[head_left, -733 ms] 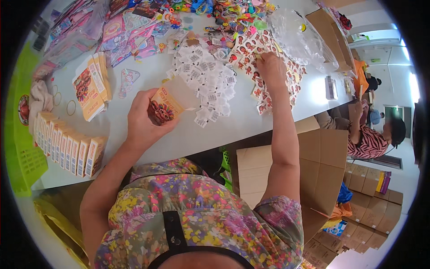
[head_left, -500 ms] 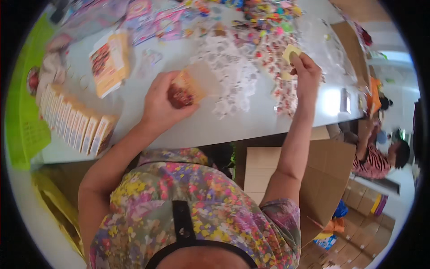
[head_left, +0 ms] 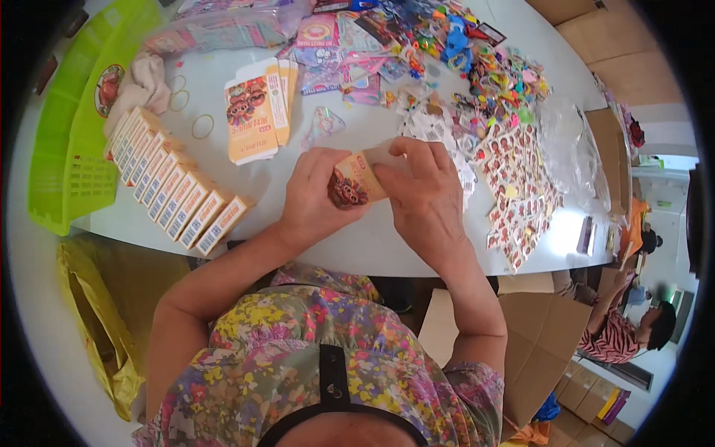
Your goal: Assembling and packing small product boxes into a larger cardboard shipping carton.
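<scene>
My left hand [head_left: 311,195] is closed around a small yellow-orange cardboard box [head_left: 356,183] with cartoon figures printed on it. The box is tilted, its flap end toward my right hand [head_left: 430,195]. That hand's fingers are bent at the flap end, the thumb against the box; whatever they pinch is hidden. To the left, a slanting row of similar filled-out boxes [head_left: 179,195] stands on the table. Flattened or unfolded boxes [head_left: 252,119] lie stacked beyond my left hand. Small cut-out cartoon stickers or cards [head_left: 521,195] spread to the right, beside small white pieces [head_left: 430,123].
A green basket [head_left: 71,175] stands at the left edge, near a beige cloth [head_left: 147,86] and rubber bands [head_left: 202,127]. Colourful packets [head_left: 320,56], a trinket pile [head_left: 477,56] and clear plastic [head_left: 570,149] lie farther back. An open carton [head_left: 540,343] stands below; another person [head_left: 622,331] sits right.
My right hand has come left from the stickers, where it held a small pale yellow piece, to the box's flap end. My left hand still holds the box. The view has shifted.
</scene>
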Action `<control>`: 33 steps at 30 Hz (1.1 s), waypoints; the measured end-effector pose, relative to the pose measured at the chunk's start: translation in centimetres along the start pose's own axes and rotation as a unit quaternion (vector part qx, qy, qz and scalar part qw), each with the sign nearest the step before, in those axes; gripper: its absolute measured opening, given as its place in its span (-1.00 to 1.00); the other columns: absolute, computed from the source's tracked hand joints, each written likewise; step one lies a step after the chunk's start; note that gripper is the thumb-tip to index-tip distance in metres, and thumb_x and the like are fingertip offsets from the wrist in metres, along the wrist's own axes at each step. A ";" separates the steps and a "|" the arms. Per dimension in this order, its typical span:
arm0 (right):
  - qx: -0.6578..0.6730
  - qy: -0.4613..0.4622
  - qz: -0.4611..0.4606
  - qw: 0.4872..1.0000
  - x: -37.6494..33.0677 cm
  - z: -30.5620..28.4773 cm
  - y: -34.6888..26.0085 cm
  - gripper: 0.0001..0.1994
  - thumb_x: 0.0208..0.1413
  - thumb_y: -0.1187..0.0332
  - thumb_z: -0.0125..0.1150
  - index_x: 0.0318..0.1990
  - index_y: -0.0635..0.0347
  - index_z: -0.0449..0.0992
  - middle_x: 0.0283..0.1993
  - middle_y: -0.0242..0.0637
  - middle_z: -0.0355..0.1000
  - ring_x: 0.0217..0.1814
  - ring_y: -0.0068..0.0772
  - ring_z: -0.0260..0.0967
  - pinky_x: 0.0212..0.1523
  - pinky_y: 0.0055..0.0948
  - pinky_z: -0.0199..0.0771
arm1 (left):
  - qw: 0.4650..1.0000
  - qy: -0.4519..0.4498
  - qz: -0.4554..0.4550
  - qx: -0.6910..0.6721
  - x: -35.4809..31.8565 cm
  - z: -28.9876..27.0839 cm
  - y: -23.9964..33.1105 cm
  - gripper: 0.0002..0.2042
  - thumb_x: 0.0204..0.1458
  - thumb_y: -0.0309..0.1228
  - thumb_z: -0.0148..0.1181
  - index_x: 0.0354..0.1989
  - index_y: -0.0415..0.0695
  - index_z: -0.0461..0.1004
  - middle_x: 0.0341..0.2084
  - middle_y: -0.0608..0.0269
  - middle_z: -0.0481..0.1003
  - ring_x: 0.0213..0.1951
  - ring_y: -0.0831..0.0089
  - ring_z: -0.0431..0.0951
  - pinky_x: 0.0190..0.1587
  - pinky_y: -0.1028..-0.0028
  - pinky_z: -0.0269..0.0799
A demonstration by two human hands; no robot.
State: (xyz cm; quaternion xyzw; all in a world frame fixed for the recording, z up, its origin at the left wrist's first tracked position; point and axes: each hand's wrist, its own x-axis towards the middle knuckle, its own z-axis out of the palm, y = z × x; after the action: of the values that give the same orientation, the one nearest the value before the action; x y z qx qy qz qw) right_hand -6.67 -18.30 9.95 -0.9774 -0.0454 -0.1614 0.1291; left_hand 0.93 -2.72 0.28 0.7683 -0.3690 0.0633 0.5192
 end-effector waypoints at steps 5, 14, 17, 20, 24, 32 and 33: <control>0.286 0.035 0.041 0.957 3.3 1.2 4.1 -0.83 -0.07 0.52 0.32 -0.25 0.21 0.58 -0.12 -0.27 0.46 -0.18 -0.32 0.38 -0.20 -0.45 0.40 | 0.987 0.010 -0.096 -0.129 -0.3 -0.6 -0.8 -0.38 -0.40 -0.42 0.54 -0.07 -0.19 0.37 -0.22 0.09 0.41 -0.17 0.14 0.45 -0.09 0.32 0.39; -0.085 0.063 0.096 0.990 13.1 9.3 18.2 -0.67 -0.05 0.32 0.35 -0.10 0.23 0.56 -0.17 -0.12 0.52 -0.31 -0.19 0.49 -0.28 -0.26 0.46 | 0.993 -0.033 -0.068 -0.088 -0.2 -0.2 -1.4 -0.30 -0.37 -0.42 0.56 0.00 -0.21 0.29 -0.15 0.15 0.33 -0.12 0.35 0.44 -0.11 0.42 0.44; 0.021 0.106 0.152 0.982 12.7 8.9 18.2 -0.69 0.00 0.32 0.32 -0.10 0.26 0.57 -0.25 -0.19 0.54 -0.35 -0.32 0.48 -0.33 -0.35 0.44 | 0.994 0.004 -0.057 -0.096 0.2 -0.3 -1.2 -0.33 -0.40 -0.35 0.55 -0.04 -0.22 0.35 -0.20 0.03 0.40 -0.16 0.10 0.45 -0.10 0.29 0.42; 0.173 0.059 0.257 0.949 12.2 7.6 19.2 -0.68 0.07 0.29 0.27 -0.08 0.31 0.55 -0.33 -0.33 0.51 -0.39 -0.50 0.47 -0.39 -0.48 0.42 | 0.995 0.001 -0.054 -0.078 0.5 -0.4 -1.1 -0.34 -0.40 -0.34 0.53 -0.04 -0.22 0.35 -0.19 0.02 0.41 -0.15 0.08 0.45 -0.10 0.28 0.43; 0.384 0.104 0.325 0.858 11.2 6.7 19.2 -0.65 0.11 0.27 0.25 -0.04 0.35 0.52 -0.37 -0.44 0.48 -0.40 -0.61 0.45 -0.43 -0.57 0.38 | 0.994 0.001 -0.058 -0.088 0.2 -0.4 -1.5 -0.34 -0.39 -0.35 0.52 -0.04 -0.22 0.34 -0.17 0.01 0.41 -0.13 0.08 0.46 -0.09 0.27 0.43; -0.060 0.024 0.034 0.997 13.6 8.8 20.6 -0.72 0.00 0.39 0.23 -0.08 0.10 0.58 -0.10 -0.15 0.44 -0.19 -0.13 0.46 -0.24 -0.25 0.47 | 0.994 -0.023 -0.070 -0.084 0.0 0.3 -1.4 -0.32 -0.42 -0.37 0.53 -0.03 -0.22 0.33 -0.20 0.03 0.42 -0.15 0.08 0.47 -0.10 0.28 0.43; -0.093 -0.021 0.025 0.995 14.1 9.1 20.9 -0.75 -0.02 0.41 0.23 -0.13 0.10 0.60 -0.04 -0.11 0.42 -0.14 -0.05 0.44 -0.19 -0.20 0.46 | 0.994 -0.024 -0.069 -0.082 0.1 0.3 -1.3 -0.32 -0.42 -0.37 0.53 -0.03 -0.22 0.33 -0.20 0.03 0.42 -0.15 0.08 0.47 -0.10 0.28 0.43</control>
State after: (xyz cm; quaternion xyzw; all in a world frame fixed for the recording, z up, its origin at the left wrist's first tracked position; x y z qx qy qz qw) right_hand 12.09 -35.30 1.31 -0.9892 -0.0081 -0.1409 0.0406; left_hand 1.74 -2.73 -0.79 0.7480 -0.3315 -0.0213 0.5746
